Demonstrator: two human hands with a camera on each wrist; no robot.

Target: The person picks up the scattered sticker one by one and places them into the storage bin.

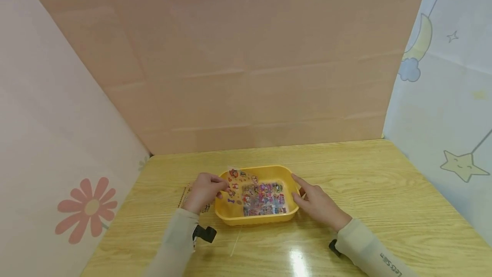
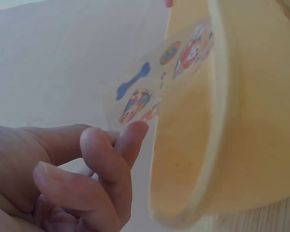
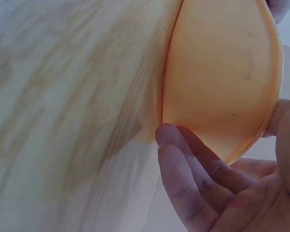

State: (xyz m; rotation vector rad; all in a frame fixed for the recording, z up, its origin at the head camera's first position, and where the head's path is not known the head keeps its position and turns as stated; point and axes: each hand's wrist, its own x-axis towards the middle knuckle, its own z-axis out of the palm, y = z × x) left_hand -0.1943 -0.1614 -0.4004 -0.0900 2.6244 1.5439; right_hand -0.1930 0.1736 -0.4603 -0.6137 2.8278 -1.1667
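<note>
A yellow plastic tray [image 1: 230,221] stands on the table, with several colourful sticker sheets [image 1: 265,200] lying inside. Over its left end, my left hand [image 1: 203,189] pinches a clear sheet of cartoon stickers [image 1: 232,192] by its edge. The left wrist view shows the see-through sheet [image 2: 134,82], with a blue bone and small characters, slanting across the tray's rim [image 2: 222,96]. My right hand [image 1: 317,202] grips the tray's right end. In the right wrist view its thumb is at the rim and its fingers [image 3: 181,174] lie against the outer wall.
Partly hidden behind the left hand is a patterned, spiral-edged item [image 1: 183,195] on the table. A thin pale strip [image 1: 235,243] lies in front of the tray. The wooden table [image 1: 365,183] meets a brownish-pink backdrop [image 1: 269,110] at the back, with printed panels on both sides.
</note>
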